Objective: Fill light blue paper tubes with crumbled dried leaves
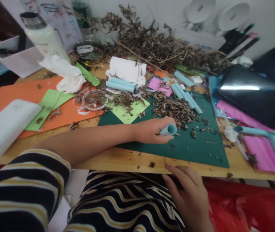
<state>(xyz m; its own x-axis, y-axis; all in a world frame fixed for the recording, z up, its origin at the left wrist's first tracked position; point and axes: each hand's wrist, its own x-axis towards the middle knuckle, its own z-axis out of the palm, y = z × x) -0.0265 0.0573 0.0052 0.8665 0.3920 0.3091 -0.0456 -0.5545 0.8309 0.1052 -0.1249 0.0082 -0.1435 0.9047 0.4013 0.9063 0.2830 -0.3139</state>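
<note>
Over the dark green mat [200, 149], my left hand [150, 129] is closed around a rolled light-blue paper tube [168, 129], whose round open end faces me. Just beyond it lies a pile of crumbled dried leaves [173, 111]. Several more blue paper rolls [187, 98] rest behind that pile. My right hand [192, 193] is at the table's front edge, fingers loosely stretched and thumb apart. A thin dried bit [166, 161] is by its fingertips; whether they touch it I cannot tell.
A dried leafy branch [142, 38] stretches along the back. On the left are orange paper [9, 96], a white oblong object [14, 124], a bottle [46, 38] and crumpled tissue [71, 83]. At right are pink paper [260, 151] and a dark glossy object [249, 96].
</note>
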